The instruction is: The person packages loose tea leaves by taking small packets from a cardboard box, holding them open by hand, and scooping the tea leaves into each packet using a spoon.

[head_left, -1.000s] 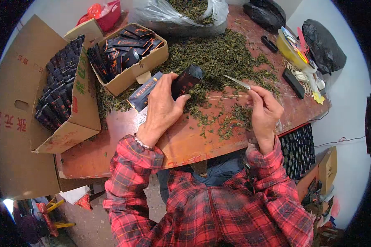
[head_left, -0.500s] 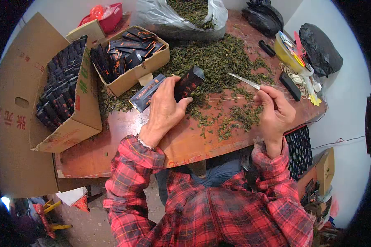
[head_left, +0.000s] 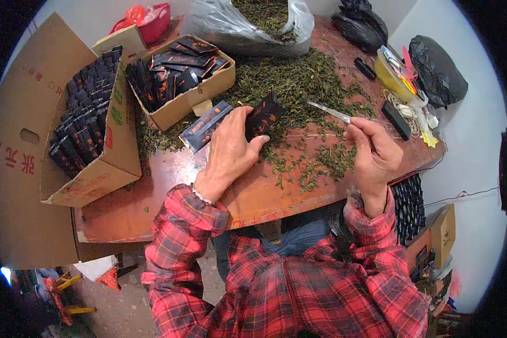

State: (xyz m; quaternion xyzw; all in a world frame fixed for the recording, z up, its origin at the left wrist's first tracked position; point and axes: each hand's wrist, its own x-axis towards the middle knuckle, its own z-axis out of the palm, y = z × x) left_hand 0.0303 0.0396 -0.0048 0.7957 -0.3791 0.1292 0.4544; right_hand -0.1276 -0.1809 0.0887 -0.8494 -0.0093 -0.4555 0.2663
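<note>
Your left hand [head_left: 228, 155] has its thumb and fingers curled around a dark packet [head_left: 263, 115], which leans over the loose leaves [head_left: 298, 79] near the middle of the tabletop [head_left: 169, 183], its upper end toward the far side. A second packet [head_left: 203, 128] sticks out on the other side of that hand; whether you grip it or it just lies underneath, I cannot tell. Your right hand [head_left: 376, 152] is pinched narrow on the end of a thin pale tool [head_left: 329, 112], whose tip points toward the dark packet but stands apart from it.

Watch that tip: meeting the dark packet at a slant, it could nick or crease the side. I can't make out whether the upper end is parted, so pressing the tool there might only bend it. Too hard a squeeze from your left hand could crumple the packet; too slack a hold could drop it among the leaves. A low sweep of your right sleeve [head_left: 369, 231] could drag leaf bits over the near edge.

You have a bare strip along the near edge, from the near left corner to below your left hand. Toward the left edge, the large carton [head_left: 118, 149] and small carton [head_left: 205, 90] hem you in. Toward the right edge, the black box [head_left: 396, 120] and coiled cord [head_left: 414, 118] could snag a wide swing.
</note>
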